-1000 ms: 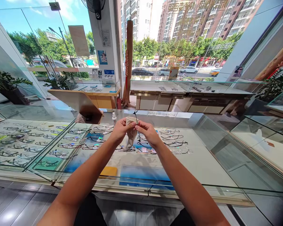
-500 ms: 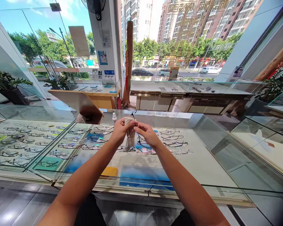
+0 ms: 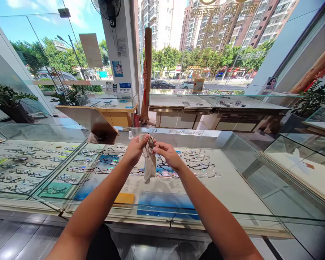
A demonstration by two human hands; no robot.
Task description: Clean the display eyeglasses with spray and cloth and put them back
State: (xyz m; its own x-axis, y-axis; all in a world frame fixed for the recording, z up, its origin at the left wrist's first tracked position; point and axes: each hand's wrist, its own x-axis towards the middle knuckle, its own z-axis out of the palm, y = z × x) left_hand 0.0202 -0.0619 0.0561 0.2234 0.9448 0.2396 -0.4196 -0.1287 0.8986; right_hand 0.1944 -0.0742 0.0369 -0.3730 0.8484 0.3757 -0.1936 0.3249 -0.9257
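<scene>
Above the glass showcase, my left hand (image 3: 135,148) is closed on a beige cleaning cloth (image 3: 150,169), whose loose end hangs down. A dark pair of glasses (image 3: 152,142) sits between my hands, partly wrapped in the cloth, with a thin part rising above them. My right hand (image 3: 167,153) pinches the glasses from the right; its fingertips are close to my left fingers. Much of the glasses is hidden by cloth and fingers. A white spray bottle (image 3: 130,135) stands just behind my left hand.
Several eyeglass frames (image 3: 202,166) lie in rows under the glass of the showcase (image 3: 233,180). A tilted board on a stand (image 3: 99,124) is on the counter at left. An orange cloth (image 3: 125,198) lies inside near the front. More display counters (image 3: 182,104) stand behind, by the windows.
The cloth now hangs lower and more spread out below my left hand. The dark thin part above my hands shows less, and both hands have shifted slightly.
</scene>
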